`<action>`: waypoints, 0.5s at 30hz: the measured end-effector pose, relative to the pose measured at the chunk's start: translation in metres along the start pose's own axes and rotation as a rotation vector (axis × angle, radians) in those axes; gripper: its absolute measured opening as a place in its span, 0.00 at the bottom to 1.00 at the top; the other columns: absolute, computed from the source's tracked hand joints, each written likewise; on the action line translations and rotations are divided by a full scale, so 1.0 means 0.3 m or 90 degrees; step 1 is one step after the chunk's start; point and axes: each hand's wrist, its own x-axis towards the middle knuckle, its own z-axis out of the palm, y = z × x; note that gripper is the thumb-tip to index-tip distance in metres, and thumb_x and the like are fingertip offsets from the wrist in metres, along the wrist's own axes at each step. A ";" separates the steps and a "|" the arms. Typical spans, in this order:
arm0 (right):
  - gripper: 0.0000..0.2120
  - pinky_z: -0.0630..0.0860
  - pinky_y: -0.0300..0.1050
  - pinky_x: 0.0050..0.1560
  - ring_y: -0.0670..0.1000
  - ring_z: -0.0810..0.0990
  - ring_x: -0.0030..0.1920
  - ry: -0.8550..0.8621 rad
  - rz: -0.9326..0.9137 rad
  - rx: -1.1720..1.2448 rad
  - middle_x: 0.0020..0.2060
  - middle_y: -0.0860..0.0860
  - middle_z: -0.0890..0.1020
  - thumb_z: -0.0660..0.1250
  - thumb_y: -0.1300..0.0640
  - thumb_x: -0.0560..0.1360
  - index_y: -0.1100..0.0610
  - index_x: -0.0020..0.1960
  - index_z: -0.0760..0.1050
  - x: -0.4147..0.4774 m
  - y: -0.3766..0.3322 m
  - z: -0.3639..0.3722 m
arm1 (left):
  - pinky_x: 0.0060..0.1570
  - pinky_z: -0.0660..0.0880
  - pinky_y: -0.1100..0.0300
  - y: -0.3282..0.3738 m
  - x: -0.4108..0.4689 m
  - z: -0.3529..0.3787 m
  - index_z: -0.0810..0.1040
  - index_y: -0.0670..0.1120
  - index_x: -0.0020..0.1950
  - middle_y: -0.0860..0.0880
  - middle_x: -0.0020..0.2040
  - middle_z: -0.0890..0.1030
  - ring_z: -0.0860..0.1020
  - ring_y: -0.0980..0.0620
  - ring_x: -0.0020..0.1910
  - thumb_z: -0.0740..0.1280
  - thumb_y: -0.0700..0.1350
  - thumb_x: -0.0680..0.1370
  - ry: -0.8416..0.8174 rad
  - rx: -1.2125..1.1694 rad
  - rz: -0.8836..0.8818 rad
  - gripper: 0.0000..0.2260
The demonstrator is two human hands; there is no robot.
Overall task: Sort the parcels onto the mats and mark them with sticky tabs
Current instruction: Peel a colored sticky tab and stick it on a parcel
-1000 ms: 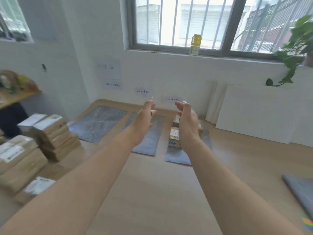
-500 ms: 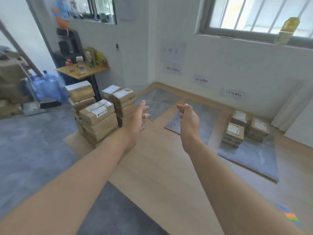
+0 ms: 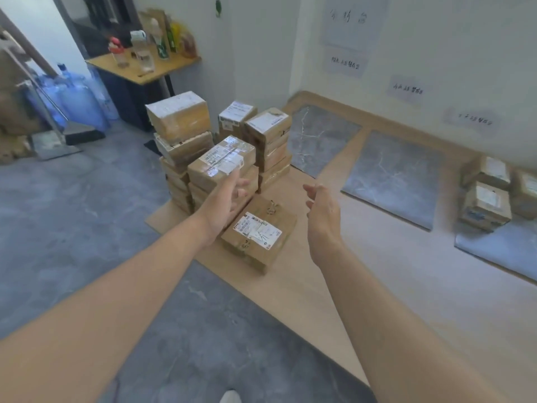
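Brown cardboard parcels stand in a stack (image 3: 203, 146) on the wooden floor. A taped parcel with a white label (image 3: 222, 161) tops the near pile. A flat parcel (image 3: 260, 234) lies on the floor in front. My left hand (image 3: 229, 200) is open, held over the flat parcel and just below the taped one. My right hand (image 3: 322, 212) is open to the right, apart from any parcel. Three grey mats lie along the wall: the left mat (image 3: 318, 138) and middle mat (image 3: 392, 175) are bare, and the right mat (image 3: 499, 248) holds three parcels (image 3: 485, 206).
A wooden table (image 3: 145, 68) with bottles stands behind the stack. Blue water jugs (image 3: 75, 100) sit at the left. Paper labels (image 3: 406, 90) hang on the wall above the mats. Grey carpet covers the floor at the left and front.
My view has swung left from the mats to the parcel stack, now close. Both hands stay open and empty, now reaching near the stack.
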 end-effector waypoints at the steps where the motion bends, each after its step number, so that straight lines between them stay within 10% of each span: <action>1: 0.18 0.70 0.51 0.68 0.50 0.74 0.67 0.008 0.015 0.000 0.64 0.46 0.78 0.56 0.46 0.82 0.50 0.61 0.81 0.005 0.032 0.030 | 0.67 0.63 0.54 -0.034 0.029 -0.031 0.74 0.51 0.70 0.49 0.67 0.74 0.69 0.48 0.69 0.48 0.64 0.83 -0.015 0.016 -0.011 0.26; 10: 0.24 0.70 0.51 0.69 0.50 0.74 0.68 0.075 0.120 -0.036 0.65 0.46 0.79 0.54 0.40 0.73 0.48 0.58 0.81 0.048 0.258 0.168 | 0.61 0.67 0.63 -0.298 0.160 -0.151 0.77 0.47 0.64 0.49 0.61 0.78 0.73 0.50 0.64 0.48 0.57 0.86 -0.052 0.050 -0.101 0.23; 15: 0.15 0.66 0.33 0.42 0.31 0.74 0.42 0.074 0.184 -0.036 0.40 0.34 0.76 0.54 0.49 0.84 0.48 0.53 0.80 0.089 0.379 0.184 | 0.71 0.62 0.54 -0.425 0.225 -0.168 0.79 0.48 0.60 0.43 0.69 0.73 0.68 0.46 0.73 0.48 0.57 0.86 -0.028 0.059 -0.136 0.23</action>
